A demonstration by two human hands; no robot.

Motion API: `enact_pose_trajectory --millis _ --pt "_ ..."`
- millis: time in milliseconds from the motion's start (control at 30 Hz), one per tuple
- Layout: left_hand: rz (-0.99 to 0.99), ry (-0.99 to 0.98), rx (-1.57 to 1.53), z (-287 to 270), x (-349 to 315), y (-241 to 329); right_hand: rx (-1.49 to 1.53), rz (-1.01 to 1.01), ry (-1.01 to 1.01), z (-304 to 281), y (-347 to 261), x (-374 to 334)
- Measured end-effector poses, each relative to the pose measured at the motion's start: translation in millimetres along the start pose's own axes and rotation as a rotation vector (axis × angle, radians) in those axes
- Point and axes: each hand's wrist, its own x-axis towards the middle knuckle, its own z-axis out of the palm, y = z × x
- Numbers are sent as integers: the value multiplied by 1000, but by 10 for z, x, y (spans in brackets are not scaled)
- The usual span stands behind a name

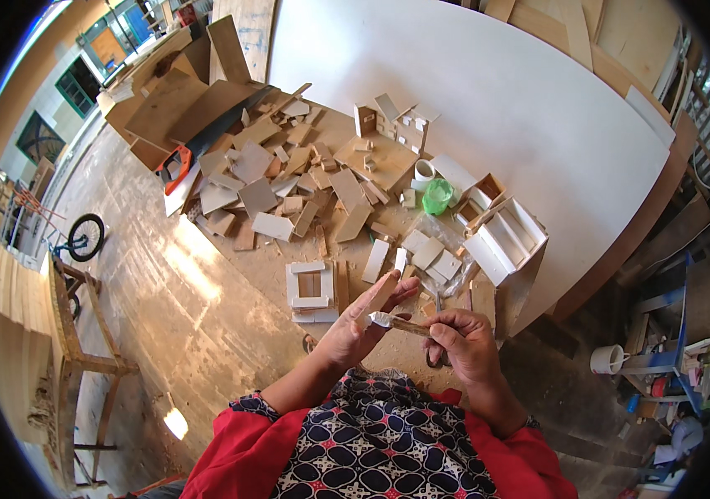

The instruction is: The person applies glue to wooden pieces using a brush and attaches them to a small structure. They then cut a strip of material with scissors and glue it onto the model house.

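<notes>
Work surface (345,254) is littered; wood piece (383,292) is gripped by left hand (350,334), seemingly steadied for stick (409,326) pinched by right hand (466,343).

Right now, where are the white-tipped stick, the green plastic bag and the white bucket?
White-tipped stick (410,326): head view, on its brown shaft.
Green plastic bag (437,198): head view, on its crumpled middle.
White bucket (604,360): head view, on its outer side.

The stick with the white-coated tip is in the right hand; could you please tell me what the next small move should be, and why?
I'd probably wipe the stick's white tip along the small wood piece: the left hand holds that piece, and the right hand has the tip right by it.
</notes>
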Motion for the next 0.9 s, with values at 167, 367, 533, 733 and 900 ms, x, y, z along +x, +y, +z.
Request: enact_pose_trajectory --millis 167,367,533,733,900 --pt "-48 61 35 -7 -2 26 -397 -290 9 73 7 10" --pt "-41 105 50 -48 -8 26 -710 -589 -48 62 -135 61" --pt "13 61 32 -98 8 -34 -710 -557 27 -20 -216 99" --pt "8 64 3 -91 6 -36 -760 -610 10 90 -109 126" --pt "-27 78 -27 -81 5 -37 -779 -647 -53 209 -41 76"
